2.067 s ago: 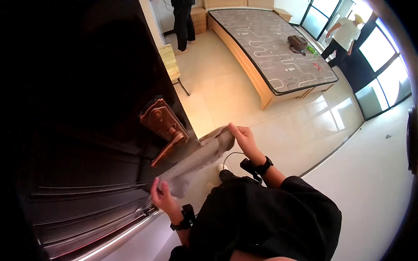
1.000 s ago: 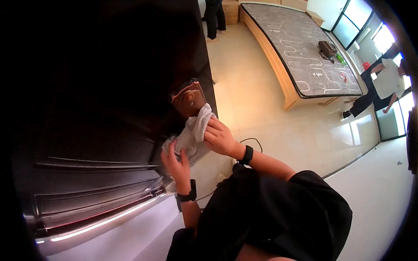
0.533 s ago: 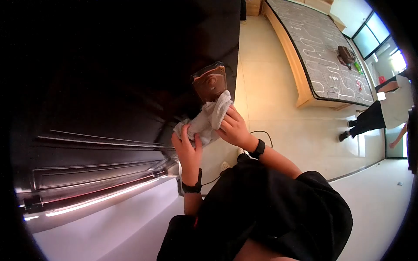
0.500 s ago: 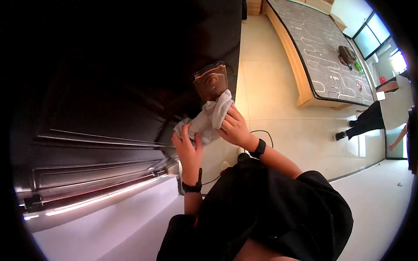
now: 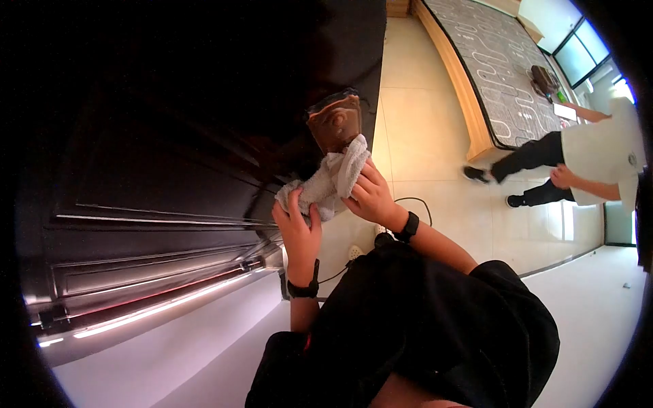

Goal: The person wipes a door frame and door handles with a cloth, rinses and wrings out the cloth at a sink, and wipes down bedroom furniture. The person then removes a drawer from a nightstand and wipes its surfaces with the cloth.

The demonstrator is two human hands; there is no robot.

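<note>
A light grey cloth (image 5: 318,186), bunched up, lies between my two hands at the edge of the dark panelled door (image 5: 170,163). My left hand (image 5: 299,228) has its fingers closed on the cloth's lower left end. Higher up on the right, my right hand (image 5: 373,197) grips the other end, where the cloth is folded over. A shiny brown plate (image 5: 335,126) on the door shows just above the cloth. Whatever lies beneath the cloth is hidden.
Beyond the door's edge is a pale tiled floor (image 5: 435,122) with a thin black cable (image 5: 422,201). A wooden bed (image 5: 476,146) with a grey patterned mattress (image 5: 490,75) stands at upper right. Another person (image 5: 598,156) in a white shirt is beside it, holding a white object (image 5: 564,111).
The other person has stepped left toward the bed, with an arm reaching over it. My hands and the cloth keep nearly the same place on the door as the view shifts slightly.
</note>
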